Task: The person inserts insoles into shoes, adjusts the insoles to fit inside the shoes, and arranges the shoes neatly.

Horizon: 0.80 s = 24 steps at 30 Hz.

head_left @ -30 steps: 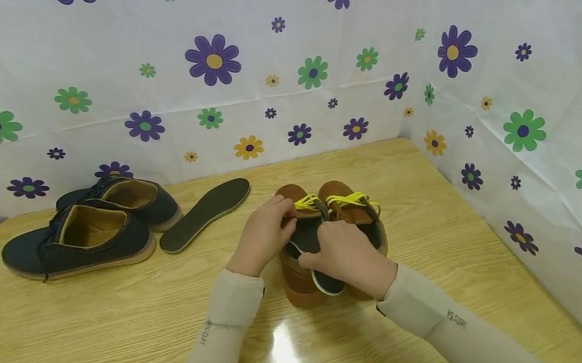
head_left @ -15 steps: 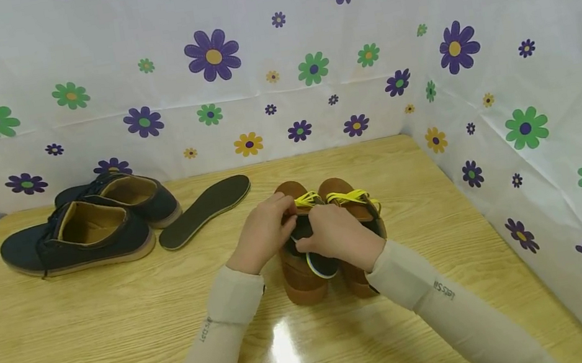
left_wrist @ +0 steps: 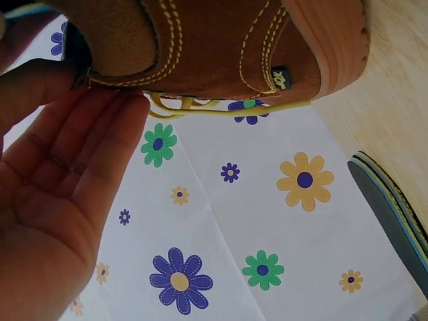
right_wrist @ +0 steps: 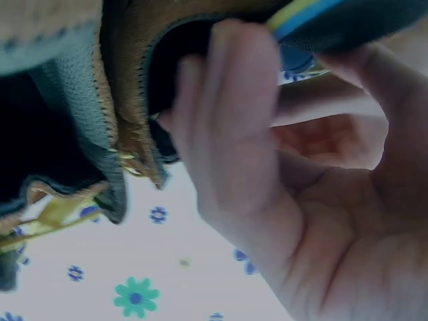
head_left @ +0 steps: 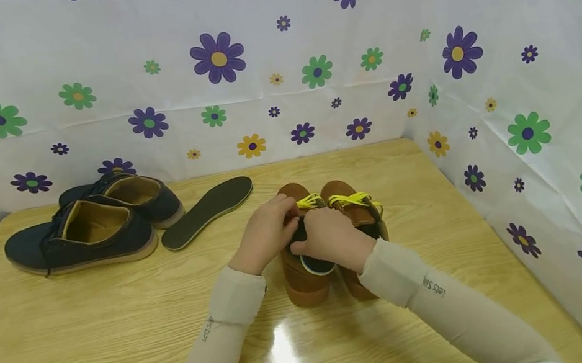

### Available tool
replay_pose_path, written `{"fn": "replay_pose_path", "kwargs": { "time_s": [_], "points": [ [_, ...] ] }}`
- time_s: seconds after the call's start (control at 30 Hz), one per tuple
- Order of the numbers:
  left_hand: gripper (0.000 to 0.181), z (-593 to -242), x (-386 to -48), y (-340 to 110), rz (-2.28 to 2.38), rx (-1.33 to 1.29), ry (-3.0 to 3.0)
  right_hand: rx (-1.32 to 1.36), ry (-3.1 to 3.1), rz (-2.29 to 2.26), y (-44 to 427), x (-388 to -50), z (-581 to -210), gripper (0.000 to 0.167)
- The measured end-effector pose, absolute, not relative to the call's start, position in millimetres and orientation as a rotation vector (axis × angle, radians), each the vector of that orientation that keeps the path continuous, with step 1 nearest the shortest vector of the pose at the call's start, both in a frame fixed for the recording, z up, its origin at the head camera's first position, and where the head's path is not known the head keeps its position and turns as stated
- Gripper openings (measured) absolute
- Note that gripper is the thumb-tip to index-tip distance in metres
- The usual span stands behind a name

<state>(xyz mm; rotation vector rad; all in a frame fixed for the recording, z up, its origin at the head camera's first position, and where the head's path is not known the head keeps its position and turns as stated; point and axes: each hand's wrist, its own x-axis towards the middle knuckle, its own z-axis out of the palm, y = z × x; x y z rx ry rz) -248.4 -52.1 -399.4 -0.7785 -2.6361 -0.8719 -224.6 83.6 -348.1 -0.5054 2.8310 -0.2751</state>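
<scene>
A pair of brown shoes with yellow laces stands side by side, toes pointing away. My left hand (head_left: 268,235) pinches the upper edge of the left brown shoe (head_left: 306,286) near its laces; in the left wrist view, thumb and fingertips meet at that edge. My right hand (head_left: 330,239) grips a dark insole (head_left: 317,265) with a pale rim, its front end inside the left shoe's opening and its heel end sticking out. In the right wrist view, the fingers reach into the opening below the insole (right_wrist: 361,27). The right brown shoe (head_left: 336,189) is partly hidden by my right hand.
A second dark insole (head_left: 208,213) lies flat on the wooden table (head_left: 121,332), left of the brown shoes. Farther left are two navy shoes, one in front (head_left: 30,248) and one behind (head_left: 158,198). A flower-print cloth (head_left: 252,74) rises behind and on the right.
My right hand has moved forward and slightly left with the insole, which now sits deeper in the left brown shoe. My left hand keeps its hold at the shoe's edge.
</scene>
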Motion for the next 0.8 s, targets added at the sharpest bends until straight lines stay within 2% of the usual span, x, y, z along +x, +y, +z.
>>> {"fn": "replay_pose_path", "kwargs": {
  "time_s": [0.27,0.53,0.67,0.8],
  "points": [
    [0.011,-399,-247,-50,-0.866,-0.752,-2.651,-0.618,2.863,-0.289,89,-196,-345,0.046],
    [0.011,-399,-247,-50,-0.867,-0.754,-2.647,-0.642,2.822,-0.463,91,-202,-343,0.043],
    [0.011,-399,-247,-50,-0.867,-0.758,-2.63,-0.665,2.828,-0.475,91,-207,-343,0.036],
    [0.012,-400,-247,-50,-0.866,-0.763,-2.615,-0.658,2.827,-0.458,88,-211,-343,0.04]
  ]
}}
